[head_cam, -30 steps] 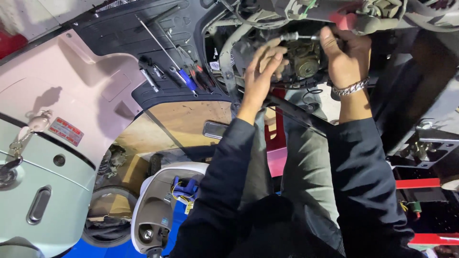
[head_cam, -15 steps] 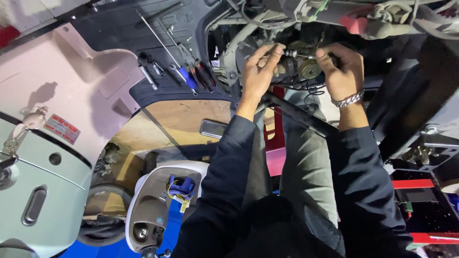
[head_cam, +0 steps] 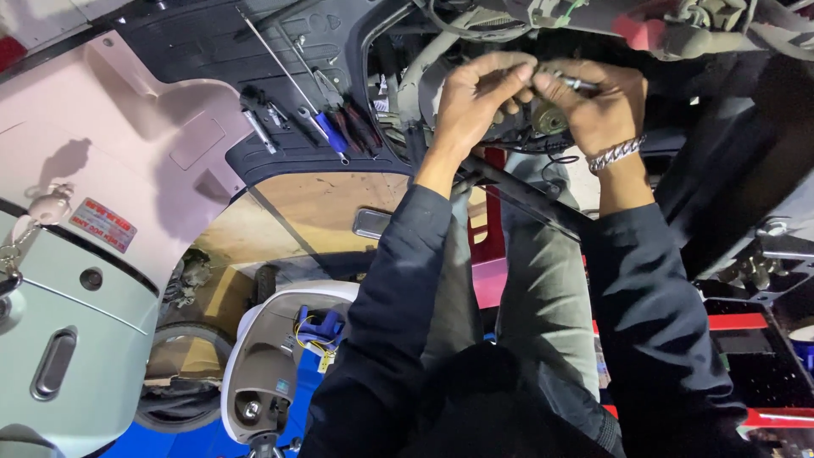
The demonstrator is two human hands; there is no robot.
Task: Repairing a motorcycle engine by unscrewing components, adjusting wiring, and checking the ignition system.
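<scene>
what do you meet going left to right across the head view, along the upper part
pink body panel → screwdrivers on the dark panel → left hand → right hand holding a small metal tool → silver bracelet

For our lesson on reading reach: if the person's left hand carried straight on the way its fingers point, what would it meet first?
Probably the right hand: the left hand points its fingertips right at it, almost touching beside the thin silver metal tool. Depth is unclear.

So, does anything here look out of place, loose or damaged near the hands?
Nothing looks damaged. The left hand and right hand meet at the dark engine part; the right holds a thin metal tool. The pink body panel lies detached, and screwdrivers lie loose on the black panel.
</scene>
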